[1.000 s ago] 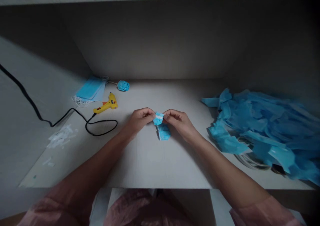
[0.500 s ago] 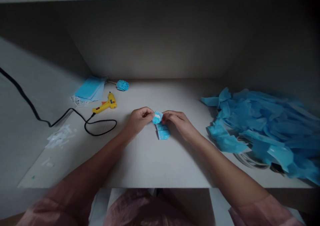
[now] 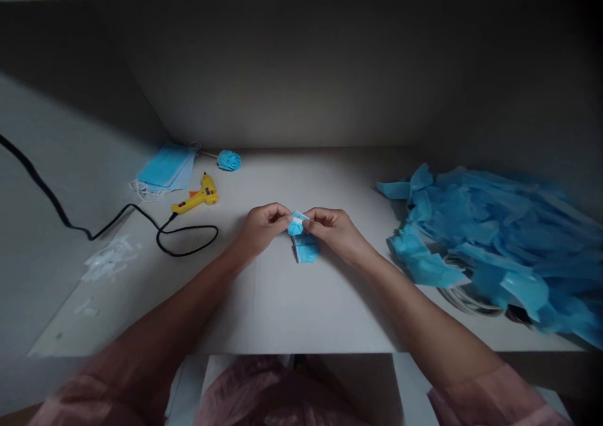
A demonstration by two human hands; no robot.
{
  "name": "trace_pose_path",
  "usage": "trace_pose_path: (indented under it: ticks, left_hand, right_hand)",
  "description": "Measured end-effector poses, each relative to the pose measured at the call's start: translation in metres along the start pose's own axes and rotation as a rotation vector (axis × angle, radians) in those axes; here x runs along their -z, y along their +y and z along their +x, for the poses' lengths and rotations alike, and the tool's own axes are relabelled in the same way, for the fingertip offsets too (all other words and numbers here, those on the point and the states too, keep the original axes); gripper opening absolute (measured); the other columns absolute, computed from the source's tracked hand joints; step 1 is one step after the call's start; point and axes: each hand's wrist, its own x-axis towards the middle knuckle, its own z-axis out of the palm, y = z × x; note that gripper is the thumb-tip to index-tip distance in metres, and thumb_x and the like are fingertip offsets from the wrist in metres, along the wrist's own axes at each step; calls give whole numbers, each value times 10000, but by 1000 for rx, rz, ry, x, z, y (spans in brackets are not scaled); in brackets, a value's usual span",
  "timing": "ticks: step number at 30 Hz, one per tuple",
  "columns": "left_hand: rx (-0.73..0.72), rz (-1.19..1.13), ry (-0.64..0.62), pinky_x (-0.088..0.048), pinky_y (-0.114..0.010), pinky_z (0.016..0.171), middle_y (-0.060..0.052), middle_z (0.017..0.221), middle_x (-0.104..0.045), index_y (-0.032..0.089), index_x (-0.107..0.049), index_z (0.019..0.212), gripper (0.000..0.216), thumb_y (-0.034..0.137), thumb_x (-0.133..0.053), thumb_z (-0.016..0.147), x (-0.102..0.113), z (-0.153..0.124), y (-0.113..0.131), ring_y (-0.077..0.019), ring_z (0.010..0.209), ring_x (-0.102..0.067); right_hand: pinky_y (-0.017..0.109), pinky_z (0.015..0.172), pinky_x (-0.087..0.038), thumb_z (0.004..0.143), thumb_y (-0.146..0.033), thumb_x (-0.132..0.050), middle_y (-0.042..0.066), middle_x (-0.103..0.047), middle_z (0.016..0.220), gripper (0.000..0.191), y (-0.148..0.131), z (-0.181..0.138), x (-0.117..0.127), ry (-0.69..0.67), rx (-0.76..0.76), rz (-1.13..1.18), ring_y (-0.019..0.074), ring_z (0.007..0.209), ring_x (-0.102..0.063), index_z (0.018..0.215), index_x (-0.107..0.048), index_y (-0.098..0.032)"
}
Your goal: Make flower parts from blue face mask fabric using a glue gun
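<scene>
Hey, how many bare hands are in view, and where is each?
2. The bare left hand pinches the left side of a small, folded blue and white fabric-like piece; the bare right hand pinches its right side. No others show.

The folded piece [image 3: 295,227] looks like matt cloth.

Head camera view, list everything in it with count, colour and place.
Folded piece: one, blue and white, centre.
Lower pieces: count unclear, blue, just below it.
Glue gun: one, yellow, left.
Cord: one, black, left.
Masks: count unclear, blue, back left.
Flower: one, blue, beside the masks.
Scraps: several, white, left edge.
Speck: one, teal, front left.
Pile: one, blue pieces, right.
Rounded item: count unclear, pale, partly under the pile.
Tabletop: one, whitish, across the view.
Panels: several, grey, around the tabletop.
Sleeves: two, pinkish, bottom corners.
Left hand and right hand: one each, bare, pinching the folded piece.
</scene>
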Motion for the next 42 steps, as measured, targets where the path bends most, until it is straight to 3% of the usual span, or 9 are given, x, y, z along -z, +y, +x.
trace_pose_path:
  ticks: [5,15,19,24,28,42]
  left_hand:
    - [8,-26,63,-367,-236,598,30,618,-560,153,-612,694,157,305,-639,723,3,1,0,-95,601,-474]
    - [-43,0,90,-372,-245,602,30,616,-526,163,-606,730,150,297,-570,787,1,0,1,-105,607,-465]
    - [-232,233,224,-386,-252,630,23,644,-546,177,-597,751,139,250,-512,833,0,-4,6,-117,636,-489]
    - [-505,738,212,-372,-291,698,12,640,-575,189,-635,700,128,180,-577,813,-5,-8,6,-143,678,-526]
    - [-524,855,228,-367,-307,715,13,666,-601,202,-665,768,77,193,-608,820,-6,-8,2,-155,693,-550]
    - [-576,906,187,-368,-314,702,7,660,-618,212,-692,778,125,197,-587,845,-5,-7,-2,-160,704,-564]
  right_hand:
    - [293,719,-430,784,-376,-632,36,-647,755,223,-7,0,5,-14,7,39,140,729,-564,784,-692,-162]
    - [281,654,-401,746,-381,-673,14,-615,697,225,-3,1,-1,82,14,22,120,644,-516,696,-635,-165]
    - [269,621,-384,737,-375,-669,7,-604,677,222,0,2,0,148,50,-6,116,621,-506,694,-636,-160]
    - [256,555,-342,757,-363,-634,-14,-541,613,203,2,1,-4,154,108,-93,107,569,-445,700,-628,-169]
    - [263,566,-360,765,-347,-612,-4,-554,623,181,-1,-1,-7,168,135,-189,121,587,-466,706,-629,-177]
    - [252,613,-408,793,-258,-563,6,-619,675,132,0,-3,-8,178,229,-395,135,644,-548,720,-634,-175]
